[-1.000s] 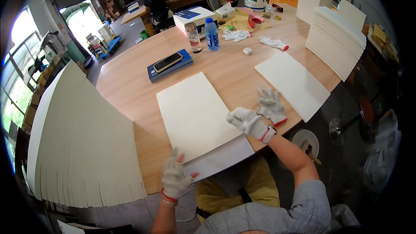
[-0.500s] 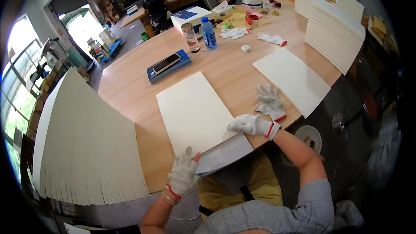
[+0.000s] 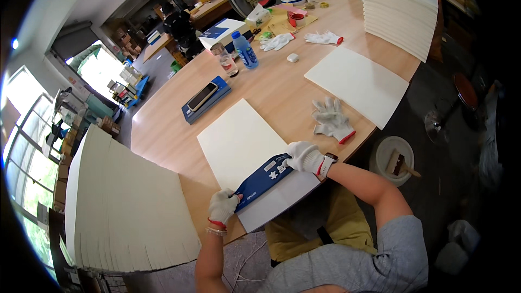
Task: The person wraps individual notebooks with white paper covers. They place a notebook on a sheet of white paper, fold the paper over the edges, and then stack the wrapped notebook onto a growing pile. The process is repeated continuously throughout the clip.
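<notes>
Both of my hands wear white knit gloves with red cuffs. A cream sheet (image 3: 241, 138) lies on the table in front of me, its near edge curled up and over to show a blue printed underside (image 3: 263, 183). My left hand (image 3: 222, 204) pinches the left corner of this raised edge. At the other corner, my right hand (image 3: 304, 157) grips it, thumb and fingers closed. Below the raised edge, a white sheet or stack (image 3: 279, 201) shows along the table's front. A loose grey-white glove (image 3: 332, 119) lies beyond my right hand.
A tall fanned stack of sheets (image 3: 130, 211) stands left. A phone (image 3: 203, 96) rests on a blue box (image 3: 217, 100). A blue bottle (image 3: 245, 51) stands behind. On the right are another sheet (image 3: 358, 84), a thick stack (image 3: 399, 19) and a bucket (image 3: 410, 154) holding a brush (image 3: 399, 165).
The sheet's near edge, flat before, is now lifted and turned back, showing its blue side. My hands have gone from resting at its corners to gripping them. The view has shifted.
</notes>
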